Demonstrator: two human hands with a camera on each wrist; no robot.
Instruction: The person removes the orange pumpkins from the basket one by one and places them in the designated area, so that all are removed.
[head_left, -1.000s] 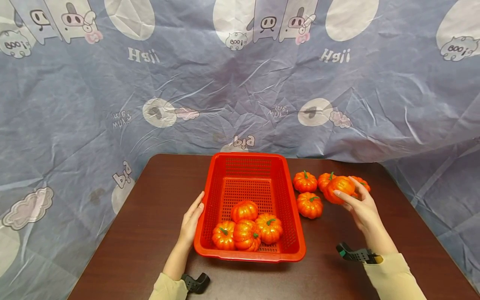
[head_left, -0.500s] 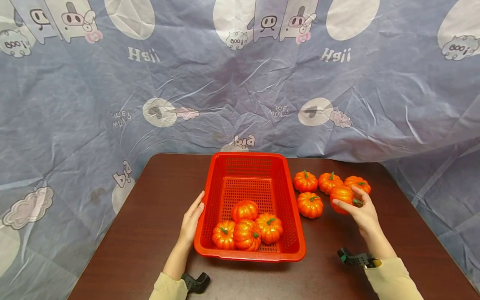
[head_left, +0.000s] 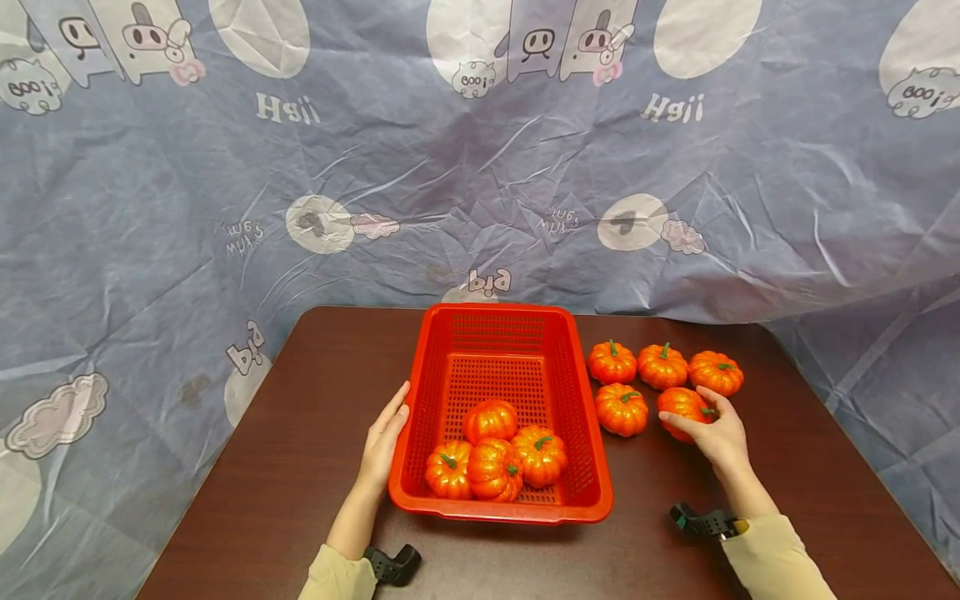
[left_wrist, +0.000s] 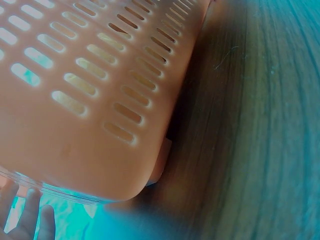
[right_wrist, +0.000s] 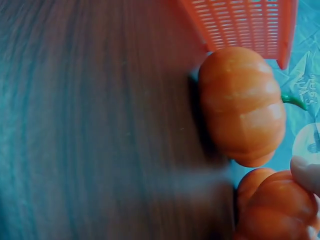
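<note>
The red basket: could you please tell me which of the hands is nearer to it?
Left: the left hand touches the left side of the red basket; the right hand is apart from it, to its right, gripping a pumpkin.

The side wall of a basket [left_wrist: 80, 145] fills the upper left, pierced by slanting rows of rounded oblong slots [left_wrist: 128, 113], some letting bright turquoise through and others showing dull yellow or orange. At the lower left, the fingers of the left hand [left_wrist: 30, 215] stand extended and slightly apart at the basket's rim [left_wrist: 60, 192], though contact is unclear. A wood-grained counter [left_wrist: 260, 120] spans the right, darkly shadowed along the basket's edge.
</note>
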